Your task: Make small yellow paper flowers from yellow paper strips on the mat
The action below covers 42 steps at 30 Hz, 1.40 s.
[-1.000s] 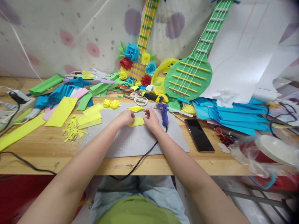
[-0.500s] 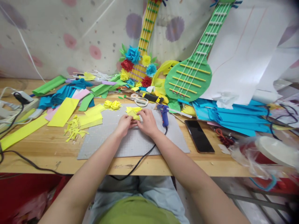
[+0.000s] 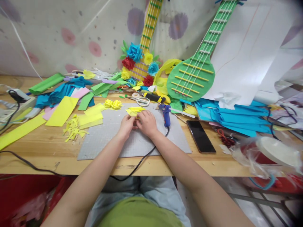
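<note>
Over the grey cutting mat, my left hand and my right hand meet with their fingertips together. Both are closed on a piece of yellow crepe paper, most of which my fingers hide. More yellow paper pieces lie just beyond it. Two finished-looking yellow paper flowers rest at the mat's far left edge. To the right of my right hand lies a blue hot glue gun with a white glue stick, its black cable running under my right forearm.
Yellow strips and shredded yellow scraps lie left of the mat. Scissors and a yellow-black utility knife sit behind. A phone lies at right, near folded blue paper. A green paper lute leans at the back.
My fingers have drawn closer together around the yellow paper, and my right hand has curled over more. The camera view has shifted slightly; the other things lie as before.
</note>
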{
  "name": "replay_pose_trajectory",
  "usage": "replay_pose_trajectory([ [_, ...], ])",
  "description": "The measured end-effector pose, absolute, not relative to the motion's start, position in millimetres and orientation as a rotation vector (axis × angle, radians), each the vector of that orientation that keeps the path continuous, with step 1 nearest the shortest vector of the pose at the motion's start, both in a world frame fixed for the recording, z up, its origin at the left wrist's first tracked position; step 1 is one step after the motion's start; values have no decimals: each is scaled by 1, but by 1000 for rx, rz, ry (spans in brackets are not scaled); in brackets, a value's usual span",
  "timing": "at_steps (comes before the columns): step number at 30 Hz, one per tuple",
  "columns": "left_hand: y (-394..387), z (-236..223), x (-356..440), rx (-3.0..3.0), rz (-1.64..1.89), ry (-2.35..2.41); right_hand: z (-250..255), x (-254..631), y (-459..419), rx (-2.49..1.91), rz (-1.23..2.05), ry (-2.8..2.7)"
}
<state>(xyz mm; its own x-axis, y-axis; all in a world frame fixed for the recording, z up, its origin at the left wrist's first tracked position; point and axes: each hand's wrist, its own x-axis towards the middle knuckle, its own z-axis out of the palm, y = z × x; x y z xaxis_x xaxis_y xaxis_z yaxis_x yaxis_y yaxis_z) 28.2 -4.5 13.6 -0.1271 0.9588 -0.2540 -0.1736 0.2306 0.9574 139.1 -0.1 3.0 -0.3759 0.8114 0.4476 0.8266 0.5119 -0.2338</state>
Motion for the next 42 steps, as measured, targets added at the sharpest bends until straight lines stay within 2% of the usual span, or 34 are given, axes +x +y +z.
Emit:
replay_pose_trajectory([
  [5,-4,5,17,1049,1156,1340,2,142,4,-1391,-104,-2249],
  [8,-4,3,-4,1426,1041,1625,2,148,7,-1395,-110,-2248],
  [12,-7,3,-18,1865,882,1943,-1,154,10,-1338,54,-2273],
  [16,-9,3,-10,2138,844,1876,-4,156,12,-1350,222,-2214],
  [24,-5,-1,-6,2084,749,1873,-8,159,15,-1419,462,-2055],
  [42,-2,-1,-7,2007,722,1891,-11,154,15,-1461,677,-1828],
])
